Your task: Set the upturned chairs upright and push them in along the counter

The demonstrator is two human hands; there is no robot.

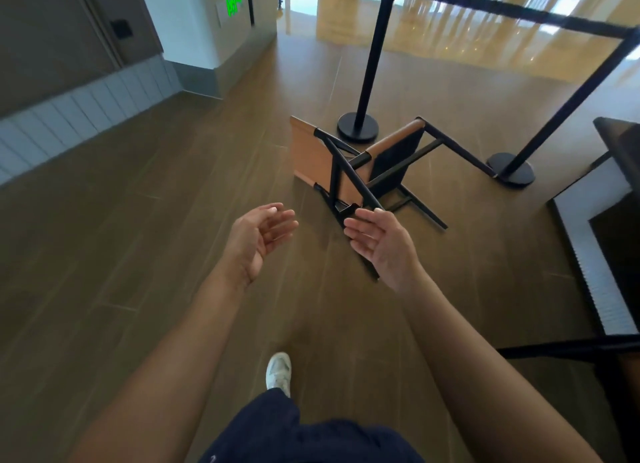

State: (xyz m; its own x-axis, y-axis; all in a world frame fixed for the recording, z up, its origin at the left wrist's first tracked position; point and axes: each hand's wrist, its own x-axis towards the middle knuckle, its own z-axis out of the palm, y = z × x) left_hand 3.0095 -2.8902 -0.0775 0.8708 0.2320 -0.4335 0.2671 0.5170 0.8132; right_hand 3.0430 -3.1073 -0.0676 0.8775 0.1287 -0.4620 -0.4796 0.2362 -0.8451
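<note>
A chair (346, 165) with a black metal frame and tan seat and back lies tipped over on the wood floor, its legs pointing toward me and to the right. My right hand (381, 243) is open, palm turned left, fingertips just short of the nearest leg's end. My left hand (261, 237) is open and empty, held to the left of the chair, apart from it. The counter (616, 172) shows at the right edge with a dark top and a white ribbed front.
Two black barrier posts (360, 123) (512, 168) with round bases and a belt stand right behind the chair. A black bar (568, 350) of other furniture juts in at lower right. A wall with white panelling (79, 116) runs along the left. My foot (278, 372) is below.
</note>
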